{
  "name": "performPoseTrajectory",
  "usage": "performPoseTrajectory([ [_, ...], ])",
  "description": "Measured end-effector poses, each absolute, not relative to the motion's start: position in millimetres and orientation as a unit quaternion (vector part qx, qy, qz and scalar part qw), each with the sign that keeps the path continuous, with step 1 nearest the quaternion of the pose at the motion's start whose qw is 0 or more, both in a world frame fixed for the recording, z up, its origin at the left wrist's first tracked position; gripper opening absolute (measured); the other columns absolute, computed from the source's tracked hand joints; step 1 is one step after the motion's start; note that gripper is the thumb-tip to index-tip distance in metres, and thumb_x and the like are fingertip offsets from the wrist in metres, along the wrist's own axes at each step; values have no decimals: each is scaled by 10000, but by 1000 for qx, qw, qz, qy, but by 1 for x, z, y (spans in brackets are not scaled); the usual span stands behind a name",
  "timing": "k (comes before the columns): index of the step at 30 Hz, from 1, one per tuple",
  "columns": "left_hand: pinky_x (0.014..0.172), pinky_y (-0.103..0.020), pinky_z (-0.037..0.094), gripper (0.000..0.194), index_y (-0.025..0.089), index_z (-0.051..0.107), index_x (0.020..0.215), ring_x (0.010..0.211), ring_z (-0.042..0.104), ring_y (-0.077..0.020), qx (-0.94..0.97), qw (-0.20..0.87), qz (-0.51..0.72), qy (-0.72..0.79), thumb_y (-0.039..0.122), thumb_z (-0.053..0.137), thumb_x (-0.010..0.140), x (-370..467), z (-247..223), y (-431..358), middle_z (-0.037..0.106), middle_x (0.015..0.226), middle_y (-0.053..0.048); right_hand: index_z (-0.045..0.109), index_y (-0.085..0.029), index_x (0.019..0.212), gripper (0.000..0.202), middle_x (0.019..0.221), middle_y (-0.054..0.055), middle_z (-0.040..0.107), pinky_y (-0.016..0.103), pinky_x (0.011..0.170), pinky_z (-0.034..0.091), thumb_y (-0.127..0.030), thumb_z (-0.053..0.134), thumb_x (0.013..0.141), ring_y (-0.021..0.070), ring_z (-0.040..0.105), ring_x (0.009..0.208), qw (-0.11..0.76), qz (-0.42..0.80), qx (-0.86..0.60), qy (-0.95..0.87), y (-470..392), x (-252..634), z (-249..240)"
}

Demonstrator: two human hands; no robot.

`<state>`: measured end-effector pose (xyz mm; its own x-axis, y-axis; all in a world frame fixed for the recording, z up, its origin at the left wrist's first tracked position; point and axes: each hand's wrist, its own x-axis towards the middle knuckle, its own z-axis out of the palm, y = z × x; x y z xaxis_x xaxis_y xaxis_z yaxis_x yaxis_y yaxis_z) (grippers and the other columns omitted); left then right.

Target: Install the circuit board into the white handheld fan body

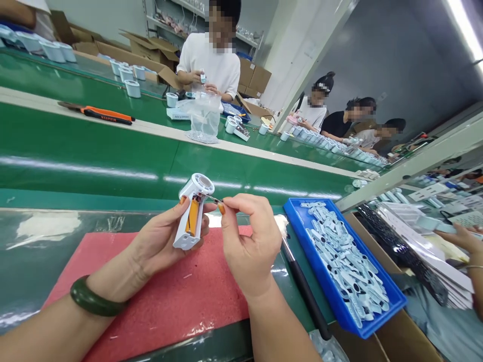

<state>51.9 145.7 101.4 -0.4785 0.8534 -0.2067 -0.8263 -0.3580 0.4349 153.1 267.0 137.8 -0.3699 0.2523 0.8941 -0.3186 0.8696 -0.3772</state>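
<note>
Above red foam mat point(169, 296), left hand point(158, 244) grip round white plastic housing point(192, 211), right hand point(249, 241) pinching thin wire point(212, 198)

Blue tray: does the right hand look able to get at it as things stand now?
Probably yes. The blue tray lies open just beside the right hand, with only a dark rod on the table between them. But the fingers pinch something small at the white device.

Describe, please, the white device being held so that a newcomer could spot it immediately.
Start at the red foam mat on the near workbench. Just above it, the left hand grips a white handheld fan body while the right hand pinches something small at its head. Unlike the finished units on the green conveyor, its handle is open, showing an orange battery.
</note>
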Motion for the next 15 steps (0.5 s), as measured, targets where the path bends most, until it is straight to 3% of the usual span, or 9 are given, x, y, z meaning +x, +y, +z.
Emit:
performPoseTrajectory([
  [6,548,-234,597,138,115,730,888,644,678,-162,27,519,815,258,251,746,907,51,100,145,719,801,-71,656,-200,1024,150,957,9,707,373,799,508,-57,615,1005,185,668,871,564,266,31,-781,266,153,139],
  [15,507,-227,559,175,121,746,867,597,647,-158,9,517,812,271,247,661,954,51,101,144,698,762,-100,656,-205,1032,150,955,20,707,375,799,505,-68,597,1015,191,675,867,564,268,37,-780,267,154,139],
])
